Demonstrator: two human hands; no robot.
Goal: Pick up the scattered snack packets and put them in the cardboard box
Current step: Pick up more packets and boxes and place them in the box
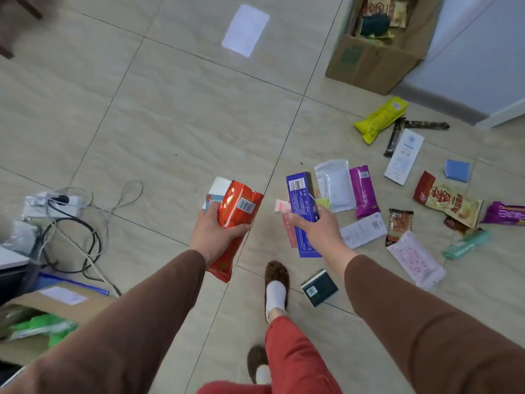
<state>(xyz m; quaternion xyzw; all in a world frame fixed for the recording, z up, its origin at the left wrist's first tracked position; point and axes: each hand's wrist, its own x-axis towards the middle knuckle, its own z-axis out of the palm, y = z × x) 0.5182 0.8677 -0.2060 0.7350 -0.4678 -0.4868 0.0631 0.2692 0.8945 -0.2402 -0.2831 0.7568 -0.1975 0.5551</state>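
- Pale floor tiles (176, 115) are filling my feed, with the cardboard box (372, 62) sitting far right against the wall, some packets already inside.
- I'm watching the left hand (211, 233) clutching a red packet (237, 220) with a white one tucked behind.
- I'm seeing the right hand (318, 227) gripping a blue packet (302, 211) plus smaller pink ones, presumably bundling to save trips.
- Plenty of scattered packets (426, 211) are still lying between me and the box.

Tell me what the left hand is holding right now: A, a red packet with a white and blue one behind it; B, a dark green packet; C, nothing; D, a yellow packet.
A: the left hand grips a red packet with a white and blue packet tucked behind it.
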